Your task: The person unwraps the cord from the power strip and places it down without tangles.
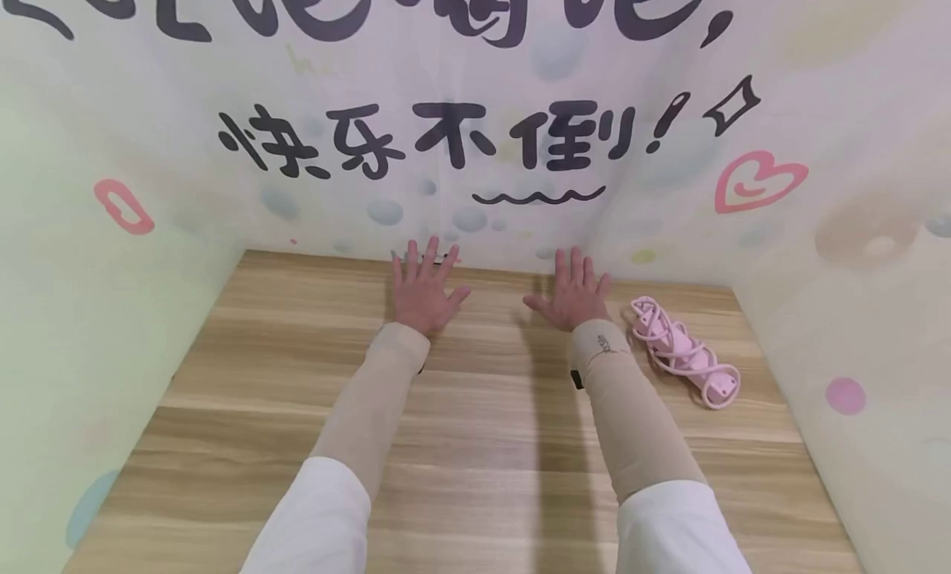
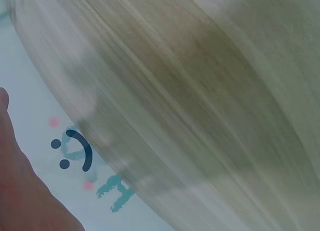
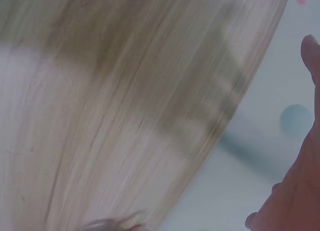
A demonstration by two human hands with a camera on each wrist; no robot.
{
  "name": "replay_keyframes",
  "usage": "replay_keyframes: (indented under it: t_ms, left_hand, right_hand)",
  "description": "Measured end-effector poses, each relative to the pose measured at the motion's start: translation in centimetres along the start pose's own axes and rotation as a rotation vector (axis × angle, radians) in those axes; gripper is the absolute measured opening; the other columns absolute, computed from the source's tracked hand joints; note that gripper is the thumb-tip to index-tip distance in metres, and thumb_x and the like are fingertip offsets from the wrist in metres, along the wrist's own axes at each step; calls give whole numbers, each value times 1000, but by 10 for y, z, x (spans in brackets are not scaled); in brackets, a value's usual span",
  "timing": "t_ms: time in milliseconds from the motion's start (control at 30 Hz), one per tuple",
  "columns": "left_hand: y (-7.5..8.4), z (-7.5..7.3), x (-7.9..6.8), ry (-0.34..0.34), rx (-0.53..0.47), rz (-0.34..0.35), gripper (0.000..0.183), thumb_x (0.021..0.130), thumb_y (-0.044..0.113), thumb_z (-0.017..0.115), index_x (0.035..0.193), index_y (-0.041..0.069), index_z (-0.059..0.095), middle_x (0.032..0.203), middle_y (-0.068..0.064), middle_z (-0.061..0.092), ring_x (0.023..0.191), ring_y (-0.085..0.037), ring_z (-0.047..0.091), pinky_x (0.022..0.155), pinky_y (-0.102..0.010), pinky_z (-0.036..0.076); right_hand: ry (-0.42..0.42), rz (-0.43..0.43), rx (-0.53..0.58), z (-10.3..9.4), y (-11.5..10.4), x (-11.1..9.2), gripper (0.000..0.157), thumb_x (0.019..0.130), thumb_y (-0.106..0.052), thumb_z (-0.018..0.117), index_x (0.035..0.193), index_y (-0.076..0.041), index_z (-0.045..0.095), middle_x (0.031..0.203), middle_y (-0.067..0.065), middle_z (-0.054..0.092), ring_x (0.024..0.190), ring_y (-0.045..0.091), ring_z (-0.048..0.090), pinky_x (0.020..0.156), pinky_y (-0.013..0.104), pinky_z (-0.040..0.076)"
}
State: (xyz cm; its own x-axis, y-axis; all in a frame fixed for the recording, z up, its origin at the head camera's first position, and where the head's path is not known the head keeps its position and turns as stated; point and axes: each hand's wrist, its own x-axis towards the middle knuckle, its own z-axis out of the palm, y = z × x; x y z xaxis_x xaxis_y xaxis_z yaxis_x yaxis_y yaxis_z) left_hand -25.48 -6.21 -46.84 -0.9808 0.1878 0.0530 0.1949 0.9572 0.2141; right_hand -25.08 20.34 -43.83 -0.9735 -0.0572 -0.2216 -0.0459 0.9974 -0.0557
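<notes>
Both arms reach forward over the wood-grain table (image 1: pixel 475 442). My left hand (image 1: pixel 425 295) is held out with fingers spread near the table's back edge, its fingertips overlapping the wall there. To its right, my right hand (image 1: pixel 574 300) is stretched out the same way, thumb pointing toward the left one. Neither hand holds anything. Beside the right hand lies a pink power strip (image 1: pixel 691 359) with its cord looped round it. In the left wrist view only part of the left hand (image 2: pixel 30 191) shows; the right wrist view catches the thumb side of the right hand (image 3: pixel 295 191).
A pale back wall (image 1: pixel 334 219) with large black writing rises behind the table. Side walls (image 1: pixel 89 326) with coloured prints stand along the left and right table edges. The power strip occupies the back right part of the tabletop.
</notes>
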Motion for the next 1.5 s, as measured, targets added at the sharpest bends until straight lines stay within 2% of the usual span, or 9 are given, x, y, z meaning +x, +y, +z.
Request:
replay_keyframes:
  t_ms: [367,467,700,900,1133,1300,1500]
  left_hand:
    - [3,11,8,6,-32,22,75,101,68,33,164,34,11,174,-5,-2,160,-42,-6,127,-66,1]
    - [4,9,6,-4,-14,7,75,101,67,33,164,34,11,174,-5,-2,160,-42,-5,128,-65,3]
    - [8,1,2,-17,-33,3,75,102,66,36,164,32,13,174,-6,0,160,-41,-3,128,-65,-1]
    - [10,4,5,-11,-13,-5,76,101,67,35,165,32,12,174,-6,0,160,-42,-2,128,-65,0]
    - [22,11,10,11,-43,51,76,101,66,39,164,31,16,174,-7,10,160,-41,6,129,-63,5]
    - [35,6,11,15,-62,104,75,101,65,39,164,30,18,173,-6,12,160,-41,8,129,-62,9]
    - [49,3,18,1,-36,141,76,101,66,37,164,32,13,174,-4,11,159,-39,11,129,-60,13]
  right_hand:
    - [9,3,-2,5,11,2,107,95,-78,33,161,-11,-18,169,19,-19,158,44,-6,124,72,3]
    - [0,1,5,6,12,2,107,95,-78,33,161,-11,-18,169,18,-21,158,44,-7,124,72,2]
    - [-1,10,19,7,18,3,106,96,-76,35,162,-10,-16,170,18,-18,158,44,-6,124,72,1]
    - [5,2,46,6,27,2,106,96,-74,38,163,-8,-12,170,21,-15,158,47,-5,123,72,-2]
    - [20,-1,87,6,41,-1,104,97,-71,43,163,-8,-8,171,22,-10,157,48,-2,123,72,0]
    - [59,-25,119,-1,57,-4,106,96,-70,46,163,-7,-5,171,24,-6,156,51,0,122,74,1]
    - [74,-11,114,-14,92,-19,115,91,-83,35,163,-4,-6,169,28,-5,154,54,2,121,75,5]
